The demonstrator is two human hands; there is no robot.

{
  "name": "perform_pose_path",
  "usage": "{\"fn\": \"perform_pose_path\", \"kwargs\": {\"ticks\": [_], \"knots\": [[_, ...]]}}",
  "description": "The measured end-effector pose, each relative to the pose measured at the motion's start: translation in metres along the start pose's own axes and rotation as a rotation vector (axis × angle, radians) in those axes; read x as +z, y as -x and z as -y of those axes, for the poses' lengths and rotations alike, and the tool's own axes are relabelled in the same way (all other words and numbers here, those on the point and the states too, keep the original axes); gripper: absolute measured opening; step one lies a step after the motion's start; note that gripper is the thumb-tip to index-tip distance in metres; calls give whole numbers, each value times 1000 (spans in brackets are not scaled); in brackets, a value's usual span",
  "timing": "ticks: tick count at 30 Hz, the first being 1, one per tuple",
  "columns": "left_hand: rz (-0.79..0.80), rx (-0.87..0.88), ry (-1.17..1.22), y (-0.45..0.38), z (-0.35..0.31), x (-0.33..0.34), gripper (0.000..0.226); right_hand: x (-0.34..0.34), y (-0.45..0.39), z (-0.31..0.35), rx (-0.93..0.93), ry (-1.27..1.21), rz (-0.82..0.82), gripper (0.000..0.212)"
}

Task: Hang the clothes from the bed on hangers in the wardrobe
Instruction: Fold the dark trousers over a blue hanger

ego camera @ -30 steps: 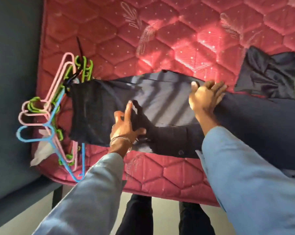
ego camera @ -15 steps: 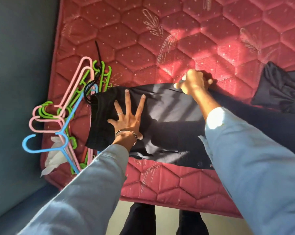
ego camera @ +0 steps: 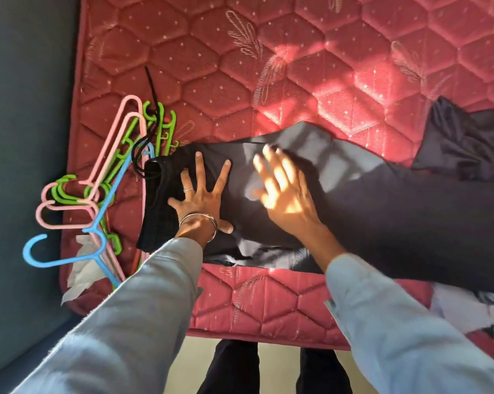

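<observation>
Both hands, left hand and right hand, lie flat with fingers spread on the dark garment at mid-frame on the bed, gripping nothing. It looks soft, limp and light, best pinched at its left-hand hem beside the hangers.

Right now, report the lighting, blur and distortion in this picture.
Head view: hard sunlight falls in patches on the red mattress and across the right hand, leaving the dark garment largely in shadow. Head view: the right hand is motion-blurred, while the left hand, spread flat on the garment, is sharp. Head view: wide-angle bending curves the mattress edge and stretches the sleeves.
</observation>
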State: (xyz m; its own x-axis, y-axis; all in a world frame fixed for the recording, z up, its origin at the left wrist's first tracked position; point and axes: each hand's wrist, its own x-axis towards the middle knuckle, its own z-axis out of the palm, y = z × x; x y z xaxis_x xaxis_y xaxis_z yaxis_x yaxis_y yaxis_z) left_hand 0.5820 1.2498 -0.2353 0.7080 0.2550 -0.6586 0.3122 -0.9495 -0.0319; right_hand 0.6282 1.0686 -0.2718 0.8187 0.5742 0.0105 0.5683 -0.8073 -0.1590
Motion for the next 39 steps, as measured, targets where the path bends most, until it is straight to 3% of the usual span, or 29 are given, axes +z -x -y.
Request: {"fn": "perform_pose_path", "kwargs": {"ticks": [1, 2, 3, 6, 8, 9, 11, 14, 16, 19, 22, 24, 27, 29, 33, 37, 39], "knots": [[0, -5, -9, -1, 0, -1, 152, 5, 24, -14, -63, 33, 74, 57], [8, -14, -13, -2, 0, -2, 151, 10, 50, -36, -13, 72, 127, 60], [21, -28, -14, -3, -2, -2, 151, 8, 78, -61, 156, 99, 155, 62], [66, -112, -3, -4, -15, 0, 150, -3, 154, -132, 949, 36, 155, 73], [32, -181, 31, -4, -31, 5, 136, -15, 180, -152, 1231, -58, 100, 77], [0, -211, 50, -3, -40, 6, 119, -19, 186, -155, 1238, -73, 44, 76], [-11, -262, 98, 3, -64, 8, 81, -27, 190, -149, 1043, -101, -73, 67], [-91, -236, 115, 25, -106, 16, 66, -30, 199, -122, 767, -60, -148, 46], [-184, -113, 125, 43, -140, 23, 61, -35, 209, -118, 880, -77, -242, 35], [-207, 208, 76, 66, -197, 32, 48, -37, 241, -149, 1210, -245, -548, 30], [-70, 496, -35, 83, -248, 47, 52, -59, 271, -189, 1433, -471, -806, 38], [3, 585, -63, 93, -273, 60, 61, -78, 284, -218, 1535, -666, -904, 41], [65, 541, -46, 112, -300, 71, 80, -93, 299, -267, 1774, -1007, -1104, 44], [73, 474, -98, 124, -314, 75, 94, -98, 312, -295, 1852, -1236, -1140, 41], [127, 337, -182, 138, -339, 85, 111, -111, 325, -311, 1890, -1374, -1022, 42], [138, 244, -232, 143, -355, 92, 117, -123, 329, -318, 1788, -1370, -1116, 42], [93, 239, -281, 144, -358, 99, 119, -134, 320, -314, 1672, -1477, -1149, 30]]}}
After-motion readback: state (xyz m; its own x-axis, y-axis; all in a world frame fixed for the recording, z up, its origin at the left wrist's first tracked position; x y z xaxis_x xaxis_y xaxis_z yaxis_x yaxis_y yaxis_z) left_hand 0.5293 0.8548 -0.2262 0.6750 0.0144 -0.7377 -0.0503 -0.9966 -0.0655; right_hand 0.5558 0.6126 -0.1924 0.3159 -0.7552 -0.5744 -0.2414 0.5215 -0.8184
